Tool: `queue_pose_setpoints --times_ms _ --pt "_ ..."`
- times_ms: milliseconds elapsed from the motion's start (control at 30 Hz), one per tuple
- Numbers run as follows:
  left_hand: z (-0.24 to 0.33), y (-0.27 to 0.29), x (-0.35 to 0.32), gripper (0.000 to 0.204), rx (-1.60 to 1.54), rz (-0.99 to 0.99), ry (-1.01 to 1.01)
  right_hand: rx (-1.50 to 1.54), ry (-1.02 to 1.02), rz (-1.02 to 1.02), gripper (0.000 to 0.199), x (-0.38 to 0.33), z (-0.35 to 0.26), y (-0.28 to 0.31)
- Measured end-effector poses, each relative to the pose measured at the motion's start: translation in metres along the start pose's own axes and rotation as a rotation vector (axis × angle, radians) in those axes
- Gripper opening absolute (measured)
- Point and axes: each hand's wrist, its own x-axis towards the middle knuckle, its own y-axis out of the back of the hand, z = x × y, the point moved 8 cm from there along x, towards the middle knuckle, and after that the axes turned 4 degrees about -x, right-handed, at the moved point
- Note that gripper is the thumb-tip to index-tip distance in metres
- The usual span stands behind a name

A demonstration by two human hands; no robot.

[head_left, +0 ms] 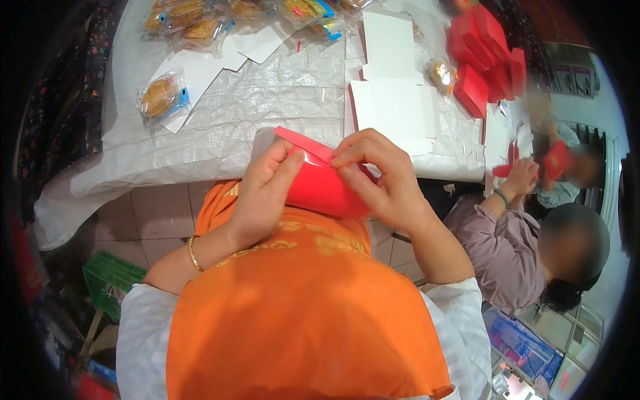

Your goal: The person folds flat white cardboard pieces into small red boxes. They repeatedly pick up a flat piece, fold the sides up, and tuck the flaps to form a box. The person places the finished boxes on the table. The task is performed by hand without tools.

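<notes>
The person's left hand (265, 187) is gripping the left end of a red box (320, 190), its thumb and fingers pinching beside the raised flap (303, 143). The right hand (390, 175) is bending its fingers over the box's right part, thumb and forefinger closing at the flap's edge. The box is hanging between both hands, above the orange apron (300, 313) and near the table (280, 100). A wrapped cake (162, 99) is lying on the left, white card (393, 110) on the right.
</notes>
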Motion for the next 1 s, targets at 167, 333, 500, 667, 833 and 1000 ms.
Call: queue_pose_setpoints --times_ms 167,333,500,667,833,1000 --pt "0.002 0.003 -0.001 0.024 0.013 -0.008 0.005 0.13 -0.096 -0.042 0.017 -0.001 0.003 0.0" --pt "0.003 0.0 -0.001 0.024 0.007 0.006 0.008 0.17 -0.089 0.042 0.013 -0.004 0.002 0.0" --pt "-0.001 0.003 0.001 0.026 0.001 0.003 0.005 0.135 -0.14 -0.011 0.015 -0.006 0.0 -0.003" --pt "0.0 0.0 0.003 0.025 -0.013 0.012 0.036 0.077 -0.135 0.012 0.013 -0.006 0.002 -0.004" --pt "0.004 0.003 0.003 0.02 0.038 0.031 0.037 0.051 -0.093 0.061 0.011 -0.006 -0.001 -0.002" --pt "0.007 0.014 0.006 0.014 0.195 0.054 -0.053 0.143 -0.108 0.131 0.011 -0.012 0.009 0.001"
